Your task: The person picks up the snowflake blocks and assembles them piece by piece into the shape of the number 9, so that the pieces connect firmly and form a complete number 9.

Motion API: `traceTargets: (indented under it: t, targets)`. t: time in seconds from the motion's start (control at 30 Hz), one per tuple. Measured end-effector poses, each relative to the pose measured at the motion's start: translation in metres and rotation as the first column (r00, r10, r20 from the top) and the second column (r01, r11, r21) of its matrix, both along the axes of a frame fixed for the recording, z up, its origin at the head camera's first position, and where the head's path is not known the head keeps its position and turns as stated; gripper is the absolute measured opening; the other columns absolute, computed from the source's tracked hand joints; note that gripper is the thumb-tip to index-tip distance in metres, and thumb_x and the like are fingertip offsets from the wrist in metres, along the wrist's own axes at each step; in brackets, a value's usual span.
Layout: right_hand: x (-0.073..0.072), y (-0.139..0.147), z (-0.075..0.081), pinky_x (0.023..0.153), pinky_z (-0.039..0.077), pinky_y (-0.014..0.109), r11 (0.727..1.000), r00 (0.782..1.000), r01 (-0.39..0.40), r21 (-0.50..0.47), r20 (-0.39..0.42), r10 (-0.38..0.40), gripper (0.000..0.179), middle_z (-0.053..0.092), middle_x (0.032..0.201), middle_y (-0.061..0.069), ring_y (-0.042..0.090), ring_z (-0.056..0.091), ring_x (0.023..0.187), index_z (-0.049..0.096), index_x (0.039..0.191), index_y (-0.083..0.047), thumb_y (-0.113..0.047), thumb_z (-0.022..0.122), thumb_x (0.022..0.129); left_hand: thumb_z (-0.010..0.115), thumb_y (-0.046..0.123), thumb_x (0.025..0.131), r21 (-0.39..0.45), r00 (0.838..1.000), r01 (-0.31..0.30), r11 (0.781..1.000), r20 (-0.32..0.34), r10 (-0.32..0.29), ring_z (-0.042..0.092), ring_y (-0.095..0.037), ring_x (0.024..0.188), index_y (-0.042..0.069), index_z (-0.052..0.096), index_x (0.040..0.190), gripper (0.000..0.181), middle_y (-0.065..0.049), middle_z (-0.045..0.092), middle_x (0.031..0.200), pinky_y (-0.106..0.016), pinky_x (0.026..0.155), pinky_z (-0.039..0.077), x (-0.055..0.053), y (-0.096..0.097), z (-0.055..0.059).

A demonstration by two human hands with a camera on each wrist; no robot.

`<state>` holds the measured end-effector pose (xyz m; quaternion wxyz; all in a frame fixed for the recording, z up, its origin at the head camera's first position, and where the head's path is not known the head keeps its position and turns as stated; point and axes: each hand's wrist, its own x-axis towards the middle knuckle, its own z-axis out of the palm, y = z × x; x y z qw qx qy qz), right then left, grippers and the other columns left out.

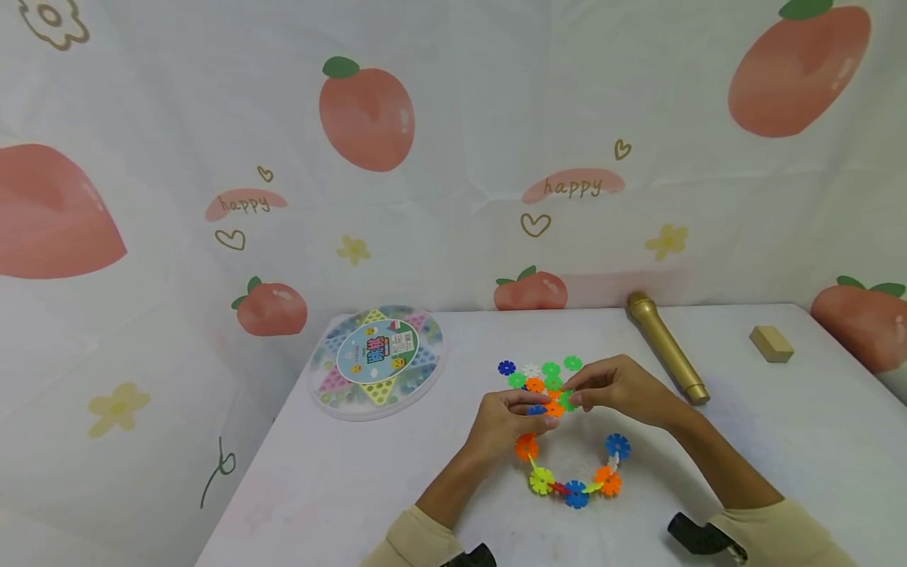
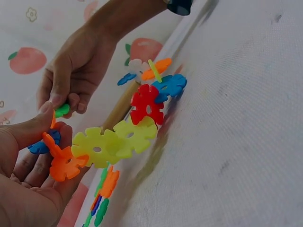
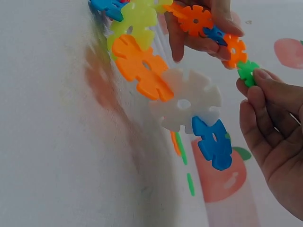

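Observation:
My left hand [image 1: 499, 425] grips one end of a curved chain of notched plastic snowflake discs. Near its fingers are an orange disc [image 3: 196, 21], a blue disc [image 3: 215, 35] and an orange end disc [image 3: 235, 51]. Between thumb and fingers, my right hand [image 1: 623, 390] pinches a green snowflake disc [image 3: 247, 73], its edge against that end disc; whether they are slotted together I cannot tell. The chain curves toward me through yellow, red [image 2: 147, 104], blue, orange and white [image 3: 189, 101] discs to a blue disc [image 3: 213, 142] at its other end.
Loose discs, among them a dark blue one [image 1: 506, 368] and a green one [image 1: 572, 363], lie just beyond the hands. A round game box [image 1: 377, 351] is at the left. Farther right lie a gold microphone [image 1: 666, 346] and a wooden block [image 1: 771, 344]. A printed cloth [image 1: 453, 220] hangs behind the table.

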<state>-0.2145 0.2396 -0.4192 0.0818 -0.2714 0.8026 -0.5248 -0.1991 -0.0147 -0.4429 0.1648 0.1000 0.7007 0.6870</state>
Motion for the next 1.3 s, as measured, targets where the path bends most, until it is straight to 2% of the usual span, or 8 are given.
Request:
traceTargets:
  t: [0.17, 0.37, 0.6, 0.83, 1.1, 1.3]
  targets:
    - [0.002, -0.004, -0.001, 0.075, 0.063, 0.034, 1.000, 0.999, 0.020, -0.013, -0.029, -0.021, 0.013, 0.078, 0.091, 0.011, 0.028, 0.072, 0.076, 0.080, 0.110, -0.003, -0.008, 0.072, 0.100, 0.086, 0.011, 0.090, 0.033, 1.000, -0.006, 0.999, 0.026, 0.005, 0.079, -0.016, 0.084, 0.006, 0.082, 0.113, 0.024, -0.009, 0.082, 0.099, -0.027, 0.080, 0.063, -0.001, 0.000, -0.002]
    - [0.003, -0.009, -0.003, 0.073, 0.064, 0.039, 0.998, 0.997, 0.064, -0.016, -0.036, -0.065, 0.012, 0.078, 0.089, 0.013, 0.029, 0.072, 0.073, 0.082, 0.107, -0.005, -0.009, 0.074, 0.099, 0.086, 0.011, 0.090, 0.052, 0.999, -0.023, 0.998, 0.035, 0.021, 0.078, -0.016, 0.083, 0.006, 0.083, 0.110, 0.022, -0.010, 0.082, 0.097, -0.028, 0.079, 0.064, -0.002, 0.000, -0.003]
    - [0.001, -0.010, -0.006, 0.074, 0.064, 0.036, 0.998, 0.998, 0.065, -0.020, -0.006, -0.066, 0.012, 0.077, 0.088, 0.010, 0.039, 0.070, 0.074, 0.081, 0.107, -0.005, -0.009, 0.073, 0.099, 0.086, 0.010, 0.089, 0.062, 0.998, -0.049, 0.997, 0.030, 0.047, 0.078, -0.016, 0.081, 0.003, 0.083, 0.110, 0.022, -0.011, 0.081, 0.094, -0.027, 0.077, 0.063, 0.000, 0.001, -0.003]
    - [0.001, -0.011, -0.007, 0.075, 0.063, 0.034, 0.998, 0.999, 0.035, -0.057, -0.013, -0.036, 0.013, 0.077, 0.089, 0.010, 0.023, 0.071, 0.073, 0.081, 0.106, -0.002, -0.006, 0.071, 0.100, 0.085, 0.007, 0.090, 0.084, 0.998, -0.047, 0.995, 0.040, 0.044, 0.081, -0.023, 0.086, 0.000, 0.083, 0.108, 0.020, -0.013, 0.081, 0.095, -0.028, 0.079, 0.064, -0.002, 0.002, -0.005]
    - [0.001, -0.013, -0.008, 0.073, 0.063, 0.034, 0.997, 0.998, 0.055, -0.053, 0.021, -0.054, 0.012, 0.076, 0.086, 0.009, 0.027, 0.070, 0.069, 0.080, 0.106, -0.001, -0.008, 0.073, 0.099, 0.082, 0.008, 0.093, 0.104, 0.999, -0.030, 0.994, 0.030, 0.027, 0.081, -0.026, 0.089, -0.003, 0.082, 0.108, 0.018, -0.016, 0.081, 0.097, -0.032, 0.085, 0.064, -0.001, 0.000, -0.004]
    - [0.001, -0.013, -0.008, 0.076, 0.063, 0.033, 0.997, 0.999, 0.043, -0.070, -0.007, -0.043, 0.012, 0.077, 0.089, 0.008, 0.023, 0.071, 0.073, 0.080, 0.106, -0.002, -0.007, 0.071, 0.100, 0.080, 0.005, 0.094, 0.128, 0.999, -0.028, 0.991, 0.030, 0.024, 0.081, -0.027, 0.089, -0.005, 0.081, 0.110, 0.019, -0.018, 0.081, 0.099, -0.033, 0.084, 0.064, -0.001, 0.001, -0.004]
